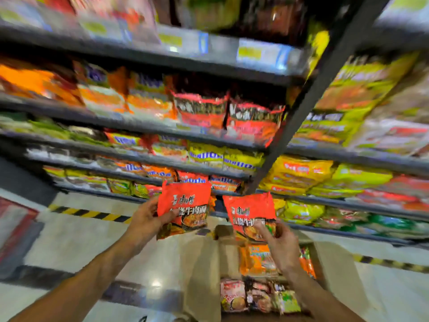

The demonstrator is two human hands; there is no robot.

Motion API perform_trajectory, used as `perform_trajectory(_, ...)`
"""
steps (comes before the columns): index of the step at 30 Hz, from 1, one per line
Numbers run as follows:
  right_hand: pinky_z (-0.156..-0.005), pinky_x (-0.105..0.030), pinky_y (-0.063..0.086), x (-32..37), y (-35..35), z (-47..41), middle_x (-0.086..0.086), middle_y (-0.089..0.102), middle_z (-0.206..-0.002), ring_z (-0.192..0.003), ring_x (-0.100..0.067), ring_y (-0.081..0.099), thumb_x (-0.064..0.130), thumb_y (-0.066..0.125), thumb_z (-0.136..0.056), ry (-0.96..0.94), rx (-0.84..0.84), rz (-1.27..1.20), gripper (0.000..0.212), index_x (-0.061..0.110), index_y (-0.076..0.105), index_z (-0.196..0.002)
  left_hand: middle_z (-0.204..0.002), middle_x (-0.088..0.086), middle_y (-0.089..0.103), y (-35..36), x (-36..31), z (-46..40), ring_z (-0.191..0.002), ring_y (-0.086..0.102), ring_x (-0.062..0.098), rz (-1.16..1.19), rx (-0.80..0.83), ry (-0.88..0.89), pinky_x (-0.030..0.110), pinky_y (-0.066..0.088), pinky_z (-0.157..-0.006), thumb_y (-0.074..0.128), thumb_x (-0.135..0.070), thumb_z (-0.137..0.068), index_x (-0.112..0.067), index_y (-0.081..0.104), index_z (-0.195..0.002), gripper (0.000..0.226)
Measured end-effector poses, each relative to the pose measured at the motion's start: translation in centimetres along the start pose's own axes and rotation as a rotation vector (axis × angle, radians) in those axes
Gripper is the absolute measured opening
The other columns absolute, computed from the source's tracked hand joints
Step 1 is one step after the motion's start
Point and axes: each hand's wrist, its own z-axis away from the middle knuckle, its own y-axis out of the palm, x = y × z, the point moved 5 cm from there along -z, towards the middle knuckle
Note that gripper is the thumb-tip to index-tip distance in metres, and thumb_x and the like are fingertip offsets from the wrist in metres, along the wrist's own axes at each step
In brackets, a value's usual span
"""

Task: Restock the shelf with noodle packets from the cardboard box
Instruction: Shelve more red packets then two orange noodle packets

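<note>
my left hand (148, 219) grasps red packet (184, 205), right hand (282, 242) pinches second packet (251, 213), both above cardboard box (329, 263). mid-restock; next: lift to matching red row (227, 115) on shelf.

Two hands raised: left hand (145, 220), right hand (282, 244). Two red noodle packets held up, left packet (184, 206) and right packet (251, 213). One open cardboard box (204, 275) below; packets inside blurred, at least five showing. Shelf (144, 126) packets too blurred to count.
</note>
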Motion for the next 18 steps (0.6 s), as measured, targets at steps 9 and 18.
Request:
perform_trajectory(9,-0.081,-0.030,0.057,19.8,-5.1,7.5,0.008,0.078,-0.096,-0.094,-0.009,0.073,0.037,0.077,-0.084,-0.227,0.017,-0.182,0.028,0.019,0.072,-0.105,-0.104,-0.005,0.077,-8.1,-17.8,10.8,-0.098,0.072,0.012,0.036,-0.008,0.252,0.021,0.056,-0.080,0.078,-0.014,-0.081,-0.020,0.066,-0.117,0.039)
perform_trajectory(18,-0.064,0.002,0.043,33.8,-9.5,15.5,0.026,0.056,-0.077,-0.065,0.021,0.057,0.021,0.074,-0.087,-0.500,0.026,-0.303,0.027,0.035,0.052,-0.079,-0.104,-0.003,0.077,-13.7,-26.5,24.5,-0.098,0.073,0.015,0.099,-0.186,0.453,0.036,0.055,-0.090,0.079,-0.020,-0.082,-0.026,0.067,-0.112,0.033)
